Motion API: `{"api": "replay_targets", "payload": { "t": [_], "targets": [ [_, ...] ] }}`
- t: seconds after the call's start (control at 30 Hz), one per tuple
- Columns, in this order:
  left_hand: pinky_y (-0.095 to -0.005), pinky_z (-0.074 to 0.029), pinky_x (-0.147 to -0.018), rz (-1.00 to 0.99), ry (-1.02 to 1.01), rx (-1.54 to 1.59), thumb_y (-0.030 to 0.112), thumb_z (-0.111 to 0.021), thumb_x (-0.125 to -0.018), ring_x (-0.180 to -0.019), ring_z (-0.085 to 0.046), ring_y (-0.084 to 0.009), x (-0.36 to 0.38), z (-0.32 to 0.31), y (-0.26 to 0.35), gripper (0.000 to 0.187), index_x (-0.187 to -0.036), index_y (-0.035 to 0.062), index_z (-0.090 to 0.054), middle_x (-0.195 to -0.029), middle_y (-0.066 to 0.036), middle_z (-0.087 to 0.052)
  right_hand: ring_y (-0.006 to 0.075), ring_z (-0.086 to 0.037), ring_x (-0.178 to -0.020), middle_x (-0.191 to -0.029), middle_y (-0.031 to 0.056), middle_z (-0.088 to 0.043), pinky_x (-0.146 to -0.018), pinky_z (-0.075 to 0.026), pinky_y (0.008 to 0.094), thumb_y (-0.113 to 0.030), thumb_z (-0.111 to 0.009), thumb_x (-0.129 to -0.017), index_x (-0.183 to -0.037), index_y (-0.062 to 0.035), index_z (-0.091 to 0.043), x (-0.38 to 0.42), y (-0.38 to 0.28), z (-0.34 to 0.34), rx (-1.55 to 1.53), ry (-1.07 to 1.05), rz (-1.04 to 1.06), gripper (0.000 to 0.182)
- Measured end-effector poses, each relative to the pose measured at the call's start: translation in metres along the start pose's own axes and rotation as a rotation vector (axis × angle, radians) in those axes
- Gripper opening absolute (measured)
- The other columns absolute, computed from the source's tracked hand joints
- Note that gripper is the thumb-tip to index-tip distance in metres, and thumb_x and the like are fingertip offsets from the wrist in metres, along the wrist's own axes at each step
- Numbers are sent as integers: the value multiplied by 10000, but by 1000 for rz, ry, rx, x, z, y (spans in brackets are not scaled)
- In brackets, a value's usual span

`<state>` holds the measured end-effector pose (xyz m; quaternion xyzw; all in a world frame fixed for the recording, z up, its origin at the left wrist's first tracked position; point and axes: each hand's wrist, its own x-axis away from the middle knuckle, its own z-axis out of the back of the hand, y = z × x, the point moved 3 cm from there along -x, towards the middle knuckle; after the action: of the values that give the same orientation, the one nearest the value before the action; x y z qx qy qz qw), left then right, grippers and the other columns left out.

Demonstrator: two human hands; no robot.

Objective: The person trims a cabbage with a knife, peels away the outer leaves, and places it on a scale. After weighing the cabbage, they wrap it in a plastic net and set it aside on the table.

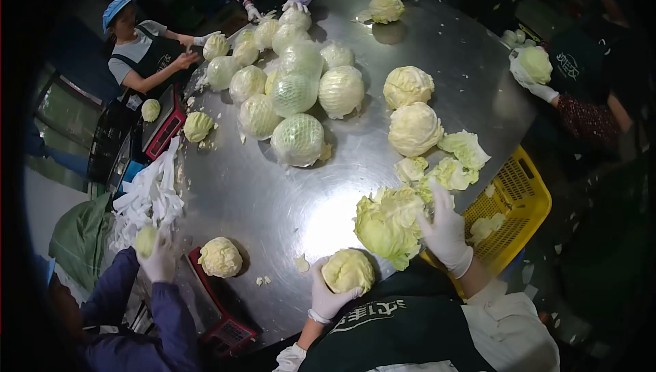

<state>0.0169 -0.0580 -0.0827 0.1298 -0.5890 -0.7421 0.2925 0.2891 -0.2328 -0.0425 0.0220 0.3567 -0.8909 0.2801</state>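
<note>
My gloved left hand (pixel 329 297) is wrapped around a trimmed cabbage head (pixel 348 271) at the near edge of the steel table, close to my apron. My right hand (pixel 445 230), also in a white glove, is raised with its fingers stretched out and thumb apart. Its thumb side is right at a pile of large loose cabbage leaves (pixel 389 225) on the table. Beyond its fingertips lie more torn leaves (pixel 456 167), with two whole cabbages (pixel 415 129) behind them.
Wrapped cabbages (pixel 298 141) are heaped mid-table (pixel 273 187). A yellow crate (pixel 526 197) with leaf scraps stands right of my right arm. Red scales (pixel 222 327) sit at the left edge, one beside a cabbage (pixel 220 257). Several co-workers in gloves handle cabbages around the table.
</note>
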Motion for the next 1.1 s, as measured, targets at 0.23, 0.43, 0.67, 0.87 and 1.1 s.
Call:
{"api": "replay_targets", "payload": {
  "t": [0.23,0.43,0.67,0.87,1.1],
  "targets": [
    [-522,-464,-1080,546,-5,1379,484,-661,-880,-1283,-548,-344,-32,-1,-1,674,-1403,97,-486,-1407,-140,-541,337,-694,-959,-1550,99,-435,-811,-564,415,-344,-617,-922,-1512,-154,-398,27,-10,-45,74,-667,56,658],
    [-479,-525,-953,149,-10,295,676,-483,-901,-1223,-560,-325,-46,45,17,730,-1422,165,-493,-1381,-93,-562,322,-543,-1307,-1513,178,-465,-1037,-478,396,-193,-648,-882,-1485,-32,-430,45,88,-8,-39,-221,-55,661],
    [-507,-577,-794,482,-55,1449,721,-462,-884,-1089,-592,-381,-76,71,-10,785,-1418,146,-490,-1330,-145,-569,353,-533,-1302,-1423,210,-524,-1066,-454,402,-103,-640,-878,-1411,14,-486,34,66,33,-77,-2,-3,567],
    [-505,-585,-784,306,490,1371,717,-509,-853,-1080,-611,-333,-127,147,-17,719,-1324,176,-570,-1292,-101,-606,309,-672,-1014,-1338,158,-603,-909,-532,372,-128,-646,-880,-1362,-41,-553,39,37,29,-164,-100,-70,498],
    [-396,-569,-714,166,658,1494,693,-514,-851,-928,-637,-270,-141,236,-78,706,-1293,145,-568,-1121,-135,-655,313,-686,-840,-1240,143,-647,-786,-556,390,-182,-649,-893,-1343,-61,-578,45,63,34,-157,-89,-148,472]
  ]
}}
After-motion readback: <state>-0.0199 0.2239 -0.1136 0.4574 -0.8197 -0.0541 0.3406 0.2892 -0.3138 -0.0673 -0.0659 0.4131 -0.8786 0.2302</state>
